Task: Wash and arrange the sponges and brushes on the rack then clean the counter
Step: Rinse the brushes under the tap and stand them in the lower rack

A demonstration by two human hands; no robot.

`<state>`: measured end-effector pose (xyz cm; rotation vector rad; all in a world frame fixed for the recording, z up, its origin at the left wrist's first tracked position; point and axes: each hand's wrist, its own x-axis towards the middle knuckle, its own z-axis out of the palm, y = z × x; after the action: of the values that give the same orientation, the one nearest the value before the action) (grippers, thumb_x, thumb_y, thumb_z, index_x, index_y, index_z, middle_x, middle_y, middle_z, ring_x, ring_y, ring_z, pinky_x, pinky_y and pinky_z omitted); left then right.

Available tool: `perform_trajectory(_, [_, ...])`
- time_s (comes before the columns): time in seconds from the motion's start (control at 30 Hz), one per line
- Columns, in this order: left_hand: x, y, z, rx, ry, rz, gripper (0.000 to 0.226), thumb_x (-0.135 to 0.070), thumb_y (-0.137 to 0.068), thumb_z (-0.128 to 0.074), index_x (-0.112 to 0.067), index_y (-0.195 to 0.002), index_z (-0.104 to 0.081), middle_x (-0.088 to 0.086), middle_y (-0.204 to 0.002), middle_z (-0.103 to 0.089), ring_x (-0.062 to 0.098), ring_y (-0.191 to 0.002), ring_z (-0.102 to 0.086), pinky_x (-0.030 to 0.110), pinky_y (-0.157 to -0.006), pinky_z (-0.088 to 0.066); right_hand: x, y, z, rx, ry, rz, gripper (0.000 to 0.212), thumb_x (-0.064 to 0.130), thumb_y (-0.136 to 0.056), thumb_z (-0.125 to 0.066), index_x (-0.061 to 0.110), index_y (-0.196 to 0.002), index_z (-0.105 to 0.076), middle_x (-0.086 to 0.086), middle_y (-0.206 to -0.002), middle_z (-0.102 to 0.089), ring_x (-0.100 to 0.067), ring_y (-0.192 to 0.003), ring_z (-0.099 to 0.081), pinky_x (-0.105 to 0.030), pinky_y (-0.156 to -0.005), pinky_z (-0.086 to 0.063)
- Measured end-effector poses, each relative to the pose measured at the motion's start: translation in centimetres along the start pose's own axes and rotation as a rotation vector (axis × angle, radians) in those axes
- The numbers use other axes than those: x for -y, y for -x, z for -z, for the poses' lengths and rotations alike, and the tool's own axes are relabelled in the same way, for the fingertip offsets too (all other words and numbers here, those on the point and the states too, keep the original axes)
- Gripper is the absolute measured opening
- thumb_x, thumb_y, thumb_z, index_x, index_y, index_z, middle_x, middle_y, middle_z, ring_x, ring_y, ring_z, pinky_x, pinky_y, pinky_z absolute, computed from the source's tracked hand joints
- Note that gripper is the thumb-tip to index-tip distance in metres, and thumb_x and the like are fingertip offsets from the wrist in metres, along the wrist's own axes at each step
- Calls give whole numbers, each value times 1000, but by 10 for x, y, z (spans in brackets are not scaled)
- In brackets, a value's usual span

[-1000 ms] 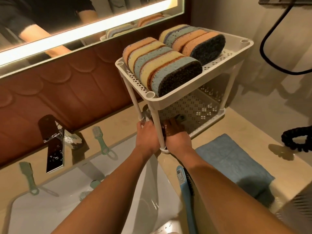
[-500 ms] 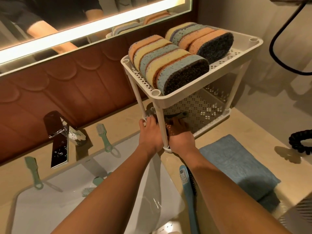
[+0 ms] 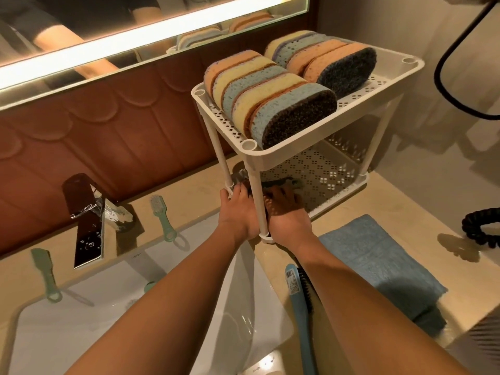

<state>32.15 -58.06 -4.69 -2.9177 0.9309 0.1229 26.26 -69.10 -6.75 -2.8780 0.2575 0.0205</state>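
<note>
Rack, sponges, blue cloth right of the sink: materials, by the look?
Rack: likely moulded plastic, matte white; perforated shelves, tubular legs. Sponges: porous pastel foam, the end ones showing a dark coarse scouring face. Blue cloth: soft napped textile, perhaps terry or microfibre; weave too fine to tell.

Mirror (image 3: 81, 20) across top left, lit strip light (image 3: 151, 36) along its lower edge, reddish-brown scalloped wall panel (image 3: 108, 136) beneath, pale plain wall (image 3: 446, 163) at right, white basin (image 3: 54, 342) sunk in beige counter (image 3: 405, 201), chrome faucet (image 3: 86, 220) at counter's back edge.
</note>
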Motion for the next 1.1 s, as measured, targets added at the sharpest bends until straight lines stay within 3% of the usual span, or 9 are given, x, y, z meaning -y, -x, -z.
perform_trajectory(0.2, [3,-5,-3,24,-51,-11,62,-56,-90,-55,-28,-144,-41,8,-146,-43,29,-137,-33,52,-115,-23,0,0,-2,50,-52,-51,64,35,-95,-55,39,-149,-22,-1,-155,-25,-33,-141,-30,-51,-108,-44])
perform_trajectory(0.37, [4,-5,-7,18,153,19,58,-51,-92,-53,-23,-142,-42,14,-141,-43,33,-134,-32,54,-112,-20,1,-3,4,107,-73,-48,65,34,-94,-55,36,-152,-23,-4,-154,-29,-33,-140,-31,-51,-112,-39])
perform_trajectory(1.0, [2,-2,-7,22,219,26,55,-50,-95,-50,-22,-141,-44,15,-146,-43,34,-141,-27,56,-117,-13,1,2,8,67,-61,-3,64,29,-95,-57,32,-152,-28,-1,-156,-31,-29,-145,-26,-48,-117,-35])
perform_trajectory(1.1, [1,-1,-5,22,254,37,58,-49,-95,-51,-22,-145,-41,16,-149,-39,34,-143,-25,58,-118,-12,1,3,7,87,-186,-68,62,28,-97,-54,32,-153,-28,1,-157,-31,-26,-145,-28,-36,-114,-35])
